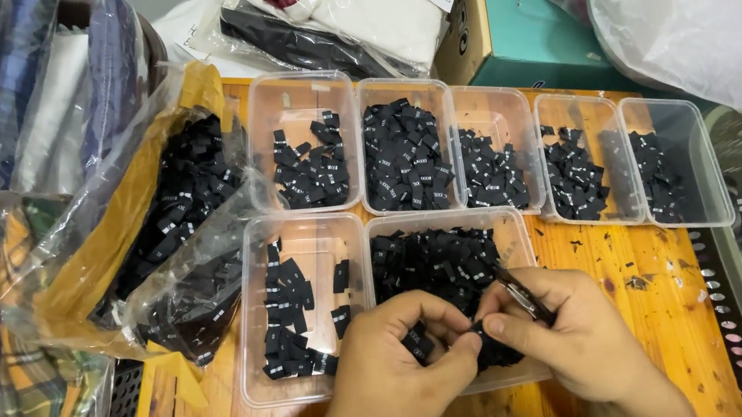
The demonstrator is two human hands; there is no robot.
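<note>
My left hand and my right hand meet over the front edge of a clear plastic tub heaped with small black fabric labels. The left fingers pinch a few black labels. In my right hand is a small metal tool, perhaps snips or tweezers, while its thumb and forefinger press a black label against the left fingertips. Left of this tub, another clear tub holds fewer black labels.
Several more clear tubs of black labels line the back of the orange wooden table. A torn plastic bag of labels lies at left. Folded bagged clothes, a teal box and a white bag crowd the back.
</note>
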